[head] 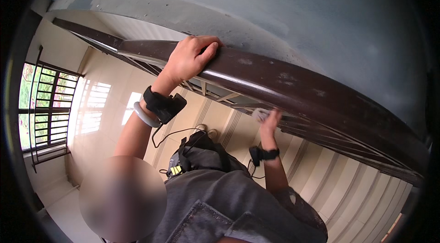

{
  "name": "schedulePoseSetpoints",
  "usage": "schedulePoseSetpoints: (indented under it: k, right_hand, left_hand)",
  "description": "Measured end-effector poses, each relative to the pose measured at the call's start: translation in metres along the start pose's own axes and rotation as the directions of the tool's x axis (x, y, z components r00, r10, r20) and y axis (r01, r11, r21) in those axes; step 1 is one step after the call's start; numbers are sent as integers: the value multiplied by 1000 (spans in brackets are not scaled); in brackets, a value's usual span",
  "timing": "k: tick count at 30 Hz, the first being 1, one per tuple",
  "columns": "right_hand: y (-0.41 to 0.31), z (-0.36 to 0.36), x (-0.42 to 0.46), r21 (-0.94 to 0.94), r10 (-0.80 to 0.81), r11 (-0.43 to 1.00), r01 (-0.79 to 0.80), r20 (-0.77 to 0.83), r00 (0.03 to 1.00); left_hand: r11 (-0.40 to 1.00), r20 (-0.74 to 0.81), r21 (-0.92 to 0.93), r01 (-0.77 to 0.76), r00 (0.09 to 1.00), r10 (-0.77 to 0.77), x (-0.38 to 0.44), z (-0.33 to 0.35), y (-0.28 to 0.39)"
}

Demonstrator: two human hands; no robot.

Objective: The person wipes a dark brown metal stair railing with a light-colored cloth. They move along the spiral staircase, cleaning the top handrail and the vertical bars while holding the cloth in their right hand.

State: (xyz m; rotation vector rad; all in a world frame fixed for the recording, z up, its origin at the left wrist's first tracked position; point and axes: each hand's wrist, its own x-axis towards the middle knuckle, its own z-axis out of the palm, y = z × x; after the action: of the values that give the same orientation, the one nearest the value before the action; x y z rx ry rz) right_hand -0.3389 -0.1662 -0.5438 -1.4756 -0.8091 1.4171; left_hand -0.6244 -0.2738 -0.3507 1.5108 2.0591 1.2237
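Observation:
My left hand (192, 55) rests on top of a dark brown stair handrail (268, 78), its fingers curled over the far edge. A black strapped device (165, 103) and a pale bangle (146, 114) are on that wrist. Lower and to the right, my right hand (271, 119) is beside the balusters under the rail, blurred, with a crumpled light grey cloth (260, 114) at its fingers. Its wrist bears another black strapped device (264, 154). Whitish smudges mark the rail's top. The far fingertips of my left hand are hidden.
Tiled stairs (330, 181) with grooved edges run to the right below the rail. A grey surface (343, 19) borders its far side. A barred window (48, 105) is at the left. Cables hang near the black bag (199, 153) at my waist; my shoes (212, 134) stand on the tiles.

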Motion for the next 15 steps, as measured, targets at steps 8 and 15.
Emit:
schedulePoseSetpoints:
  k: [8,15]
  right_hand:
    - [125,-15,86,3,318,942,-335,306,897]
    - [-55,-30,-9,105,-137,989,101,439,888]
  left_hand:
    - [1000,22,-20,14,1000,-13,3,4,2]
    - [1000,25,9,-7,1000,7,3,3,0]
